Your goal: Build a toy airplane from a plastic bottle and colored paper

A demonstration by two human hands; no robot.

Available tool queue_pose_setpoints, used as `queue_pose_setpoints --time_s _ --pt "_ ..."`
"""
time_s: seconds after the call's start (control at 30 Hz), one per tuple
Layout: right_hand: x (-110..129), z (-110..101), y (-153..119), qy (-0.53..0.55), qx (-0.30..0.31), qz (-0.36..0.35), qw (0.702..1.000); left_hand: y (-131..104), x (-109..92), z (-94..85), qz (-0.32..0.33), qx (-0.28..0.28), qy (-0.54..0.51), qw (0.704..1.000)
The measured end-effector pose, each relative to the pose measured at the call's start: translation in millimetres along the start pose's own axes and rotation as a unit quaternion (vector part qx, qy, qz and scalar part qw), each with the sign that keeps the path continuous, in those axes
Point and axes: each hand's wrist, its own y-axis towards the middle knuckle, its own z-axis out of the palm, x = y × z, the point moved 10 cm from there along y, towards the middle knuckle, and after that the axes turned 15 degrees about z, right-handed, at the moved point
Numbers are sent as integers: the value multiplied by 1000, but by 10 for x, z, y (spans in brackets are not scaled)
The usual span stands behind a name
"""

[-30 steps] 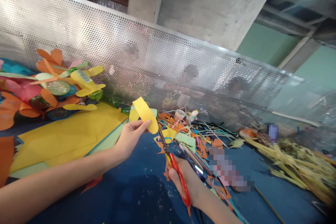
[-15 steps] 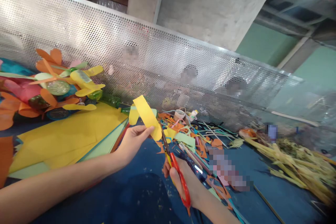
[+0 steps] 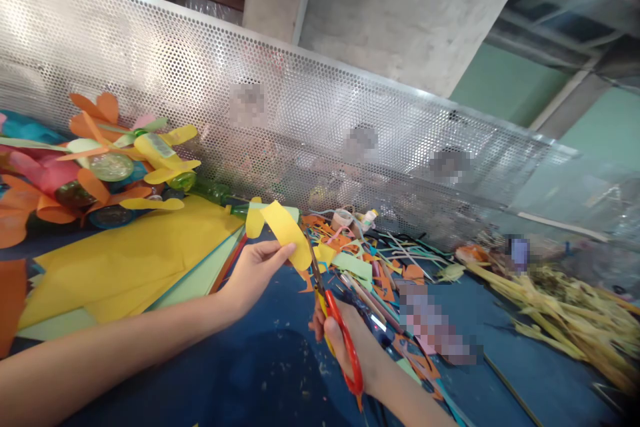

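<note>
A strip of yellow paper (image 3: 286,232) is pinched between the thumb and fingers of my left hand (image 3: 260,273). Its lower right end is rounded, while the upper left end is straight. My right hand (image 3: 347,337) grips a pair of scissors (image 3: 345,340) with red and yellow handles. The dark blades point up and lie along the paper's right edge; whether they touch it I cannot tell. Behind the strip sits another yellow paper piece (image 3: 254,219) beside a green bottle (image 3: 240,211).
Yellow sheets (image 3: 125,253) lie stacked on the blue table (image 3: 240,373) at left. Beyond them are paper flowers (image 3: 95,167). Paper scraps (image 3: 353,263), a tape roll (image 3: 342,218) and a glue bottle (image 3: 369,219) are right of centre. Dried husks (image 3: 555,307) lie far right, before a perforated metal screen (image 3: 300,113).
The yellow paper's upper end has dropped and shifted slightly right, so the strip looks shorter and turned. Both hands and the scissors stay nearly in place.
</note>
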Motion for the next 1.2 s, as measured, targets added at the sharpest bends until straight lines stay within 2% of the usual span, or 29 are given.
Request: queue_pose_setpoints --time_s 0.37,0.6,0.73,0.83,0.93,1.07,1.13,1.2 --pt "-94 15 26 24 -25 11 999 -20 93 0 -16 -6 -8 1000" --pt "-191 98 33 99 -2 48 994 -32 99 4 -19 -5 -15 1000" --pt "-298 116 71 148 3 104 984 -25 168 12 -31 -2 -31 999" --pt "-291 -9 113 144 -40 129 980 -44 247 111 -59 33 -71 995" --pt "-166 -153 152 140 -87 99 981 -128 332 274 -110 87 -135 981" --pt "-153 -232 187 214 -120 78 966 -258 372 426 -156 150 -154 964" --pt "-158 -235 195 232 -125 65 962 -288 367 460 -169 164 -159 959" --pt "-151 -222 202 229 -123 55 964 -270 345 462 -171 154 -185 955"
